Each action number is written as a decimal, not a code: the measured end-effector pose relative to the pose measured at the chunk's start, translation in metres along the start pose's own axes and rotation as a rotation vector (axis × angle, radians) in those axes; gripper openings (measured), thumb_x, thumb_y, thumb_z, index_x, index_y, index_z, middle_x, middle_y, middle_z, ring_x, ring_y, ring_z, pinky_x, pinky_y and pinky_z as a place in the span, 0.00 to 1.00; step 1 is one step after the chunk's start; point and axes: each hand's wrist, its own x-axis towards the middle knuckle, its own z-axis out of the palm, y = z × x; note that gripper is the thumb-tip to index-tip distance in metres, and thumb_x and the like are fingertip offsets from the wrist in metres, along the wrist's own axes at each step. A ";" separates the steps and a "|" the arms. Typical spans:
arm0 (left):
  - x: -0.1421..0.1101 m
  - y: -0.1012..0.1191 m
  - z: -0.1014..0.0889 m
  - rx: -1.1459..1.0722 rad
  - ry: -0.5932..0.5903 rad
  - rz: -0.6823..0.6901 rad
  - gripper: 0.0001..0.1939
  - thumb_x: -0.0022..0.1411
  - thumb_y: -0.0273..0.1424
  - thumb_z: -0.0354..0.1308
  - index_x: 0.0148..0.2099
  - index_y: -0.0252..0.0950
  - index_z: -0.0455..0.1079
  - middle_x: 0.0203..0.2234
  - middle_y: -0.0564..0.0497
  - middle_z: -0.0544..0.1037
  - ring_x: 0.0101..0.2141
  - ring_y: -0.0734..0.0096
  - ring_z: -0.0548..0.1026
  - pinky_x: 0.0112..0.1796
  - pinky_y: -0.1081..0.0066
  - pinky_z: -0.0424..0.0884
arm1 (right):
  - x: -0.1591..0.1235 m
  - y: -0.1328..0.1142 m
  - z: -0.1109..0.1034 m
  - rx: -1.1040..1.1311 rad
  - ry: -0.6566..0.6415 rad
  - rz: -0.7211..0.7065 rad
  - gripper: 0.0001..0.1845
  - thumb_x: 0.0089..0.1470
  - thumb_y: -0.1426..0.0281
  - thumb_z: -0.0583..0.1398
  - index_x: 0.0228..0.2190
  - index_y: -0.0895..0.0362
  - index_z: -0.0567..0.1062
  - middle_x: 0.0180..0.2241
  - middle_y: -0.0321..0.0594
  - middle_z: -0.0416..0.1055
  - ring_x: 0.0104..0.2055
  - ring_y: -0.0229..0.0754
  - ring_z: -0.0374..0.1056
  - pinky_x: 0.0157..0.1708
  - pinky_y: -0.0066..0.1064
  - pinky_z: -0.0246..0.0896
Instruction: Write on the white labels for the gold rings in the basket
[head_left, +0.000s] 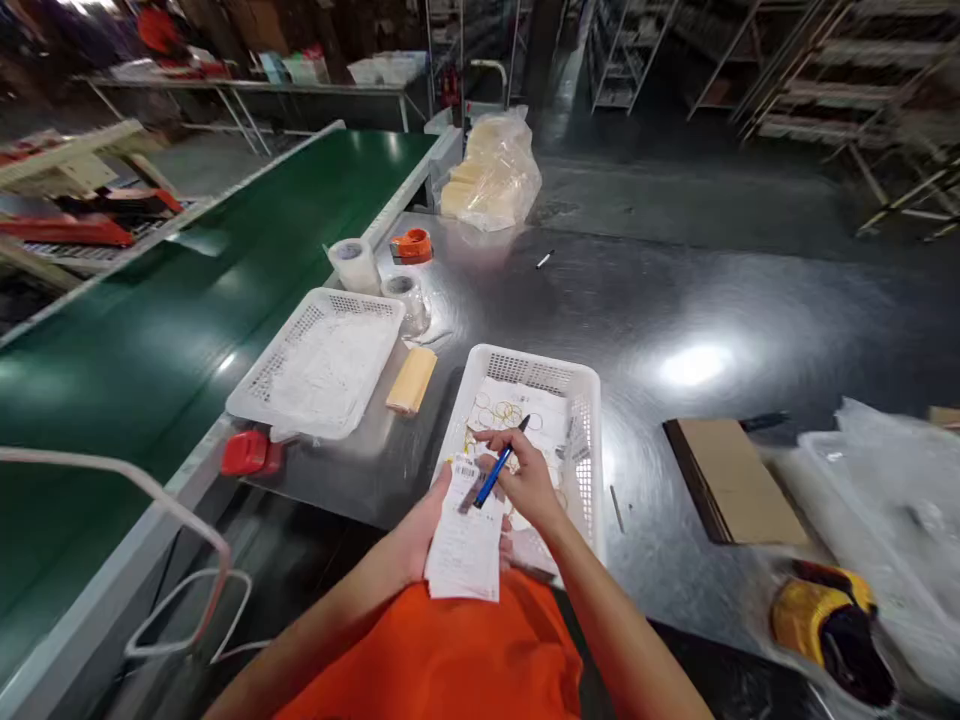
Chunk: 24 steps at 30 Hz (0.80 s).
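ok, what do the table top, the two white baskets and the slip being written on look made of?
Table top: likely stainless steel, brushed, given its lamp glare. Baskets: moulded white plastic with perforated walls. Slip: thin printed paper with a barcode, held in the left hand; the right hand holds a blue pen, probably plastic.

Before you on the steel table (675,300): a white basket (319,365) beside a green conveyor (187,300), two tape rolls (354,263), an orange dispenser (412,246), a bagged stack (495,170) and flat cardboard (731,480).
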 end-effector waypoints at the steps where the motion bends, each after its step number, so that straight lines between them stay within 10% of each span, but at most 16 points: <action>1: -0.001 0.001 -0.001 0.006 -0.015 -0.008 0.42 0.55 0.63 0.37 0.45 0.29 0.69 0.33 0.39 0.77 0.33 0.56 0.76 0.41 0.56 0.67 | 0.001 0.000 0.002 0.022 -0.021 0.011 0.06 0.49 0.71 0.60 0.28 0.54 0.65 0.37 0.41 0.76 0.41 0.42 0.71 0.42 0.35 0.62; 17: 0.011 0.000 -0.003 0.068 -0.130 -0.156 0.22 0.63 0.47 0.49 0.41 0.33 0.71 0.33 0.41 0.77 0.34 0.58 0.77 0.43 0.56 0.67 | -0.013 0.001 -0.016 -0.205 -0.006 0.006 0.05 0.48 0.69 0.62 0.31 0.54 0.73 0.30 0.34 0.73 0.29 0.38 0.67 0.31 0.30 0.61; 24: 0.013 0.006 -0.003 0.071 0.000 -0.013 0.27 0.63 0.47 0.48 0.44 0.26 0.71 0.31 0.39 0.78 0.35 0.57 0.77 0.45 0.58 0.67 | -0.038 -0.025 -0.013 0.111 0.386 -0.174 0.21 0.62 0.56 0.45 0.47 0.54 0.67 0.28 0.38 0.70 0.28 0.40 0.66 0.31 0.34 0.63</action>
